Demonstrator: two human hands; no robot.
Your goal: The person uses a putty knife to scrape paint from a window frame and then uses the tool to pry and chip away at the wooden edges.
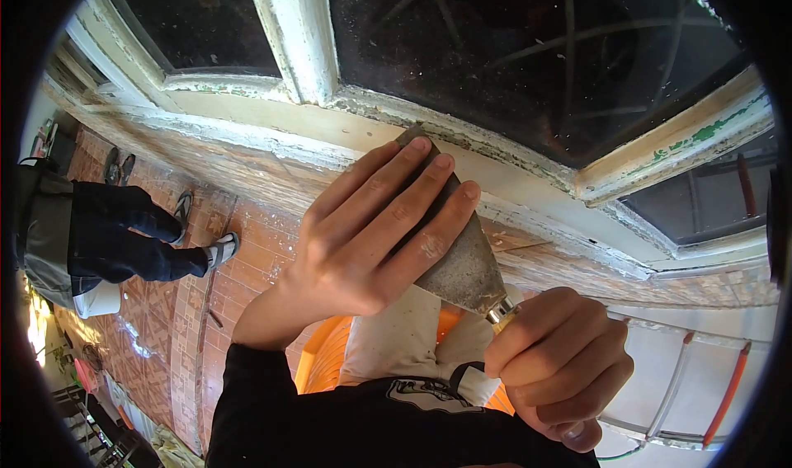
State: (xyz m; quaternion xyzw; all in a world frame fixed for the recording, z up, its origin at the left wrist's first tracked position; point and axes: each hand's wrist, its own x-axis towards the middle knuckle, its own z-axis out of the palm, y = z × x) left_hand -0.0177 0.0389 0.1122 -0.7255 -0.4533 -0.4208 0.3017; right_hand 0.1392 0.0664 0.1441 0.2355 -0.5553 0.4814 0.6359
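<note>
My right hand (561, 361) is closed around the handle of a wide putty knife (466, 274), with the metal collar showing just past the fist. Flat on the blade lie the outstretched fingers of my left hand (363, 229); its thumb is out of sight. The blade points up and away, its far corner at the lower edge of a window frame (363, 105). Old white paint on the frame is chipped and rough, with green patches on the right-hand bar (685, 146).
An orange plastic chair (318, 357) is under me. At left, a person in dark trousers (124, 229) sits on a white bucket (99, 300) on the tiled floor (256, 245). A metal ladder-like frame (672, 385) stands at lower right. Dark glass panes (511, 47) fill the window.
</note>
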